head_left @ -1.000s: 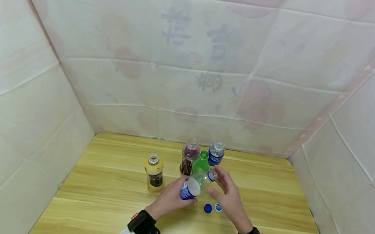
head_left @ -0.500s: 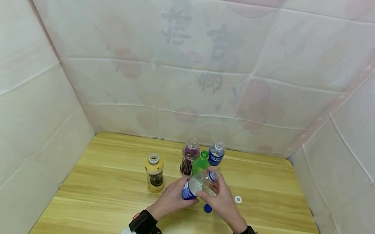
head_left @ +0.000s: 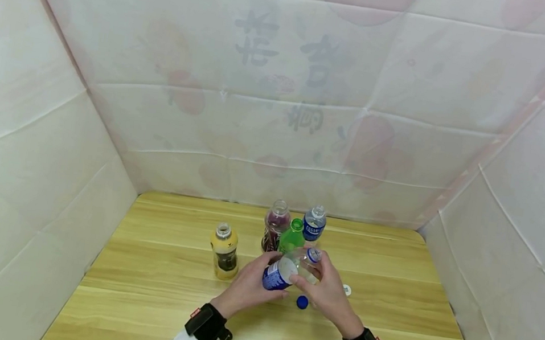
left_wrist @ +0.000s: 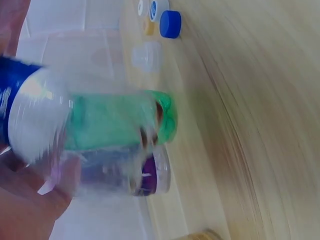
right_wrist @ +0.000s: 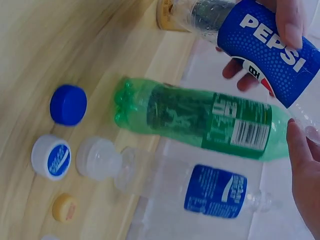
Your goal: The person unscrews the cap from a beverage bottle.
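Note:
Between both hands a capless Pepsi bottle point(head_left: 278, 275) is held tilted, its open neck point(head_left: 313, 254) towards the upper right. My left hand point(head_left: 251, 283) grips the blue label from the left. In the right wrist view the PEPSI lettering on the label point(right_wrist: 272, 45) shows beside left-hand fingers. My right hand point(head_left: 331, 294) pinches the clear upper part, its thumb near the label's edge and its fingers behind the neck. Below the bottle lies a blue cap point(head_left: 302, 302). Right behind it stands a green bottle point(head_left: 292, 239).
Other uncapped bottles stand upright: a yellow-labelled one point(head_left: 224, 253), a purple one point(head_left: 275, 229) and a clear one with a blue label point(head_left: 314, 225). Near the blue cap lie a white cap point(right_wrist: 51, 156) and a yellow cap point(right_wrist: 65, 207). White cloth walls point(head_left: 277, 136) enclose the wooden table point(head_left: 158, 293).
My right hand, apart from the bottle with spread fingers a second ago, has closed in on its clear upper part. My left hand keeps its grip, and the bottle's tilt has shifted slightly.

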A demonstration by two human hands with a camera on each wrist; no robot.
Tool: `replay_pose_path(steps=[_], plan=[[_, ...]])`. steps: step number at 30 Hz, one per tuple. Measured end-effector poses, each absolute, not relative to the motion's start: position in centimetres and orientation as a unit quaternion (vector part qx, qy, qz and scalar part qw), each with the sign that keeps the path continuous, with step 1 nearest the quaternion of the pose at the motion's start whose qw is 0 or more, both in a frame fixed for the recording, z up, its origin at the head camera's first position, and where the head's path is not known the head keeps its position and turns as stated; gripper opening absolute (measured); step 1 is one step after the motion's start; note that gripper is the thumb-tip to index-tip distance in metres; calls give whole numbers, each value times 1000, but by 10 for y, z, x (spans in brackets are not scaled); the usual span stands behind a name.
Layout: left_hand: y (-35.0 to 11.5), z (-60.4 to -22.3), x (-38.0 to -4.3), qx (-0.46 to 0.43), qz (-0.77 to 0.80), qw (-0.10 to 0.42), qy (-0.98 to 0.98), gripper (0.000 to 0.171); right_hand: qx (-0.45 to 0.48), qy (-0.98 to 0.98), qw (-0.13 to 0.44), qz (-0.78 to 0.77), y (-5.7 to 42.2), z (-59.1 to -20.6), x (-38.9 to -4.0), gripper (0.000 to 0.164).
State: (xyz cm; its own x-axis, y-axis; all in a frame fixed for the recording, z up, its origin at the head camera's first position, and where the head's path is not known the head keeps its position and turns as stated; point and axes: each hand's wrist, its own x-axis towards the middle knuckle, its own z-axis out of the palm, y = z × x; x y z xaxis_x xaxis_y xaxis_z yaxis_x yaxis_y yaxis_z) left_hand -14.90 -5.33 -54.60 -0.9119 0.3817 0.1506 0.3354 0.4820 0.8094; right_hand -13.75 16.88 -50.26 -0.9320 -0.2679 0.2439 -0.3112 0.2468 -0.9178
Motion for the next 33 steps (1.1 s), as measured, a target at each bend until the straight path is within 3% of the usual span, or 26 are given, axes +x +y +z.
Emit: replay_pose_path(steps=[9, 21, 33], plan=[[-68, -548, -148, 199, 465, 28, 862, 91, 183, -799, 64, 569, 197, -499, -142, 60], [-78, -556, -149, 194, 450, 6, 871, 77, 130, -823, 172, 525, 231, -478, -157, 56], [-78, -555, -148, 192, 453, -2, 871, 70, 69, -850, 197, 484, 243, -492, -186, 71]])
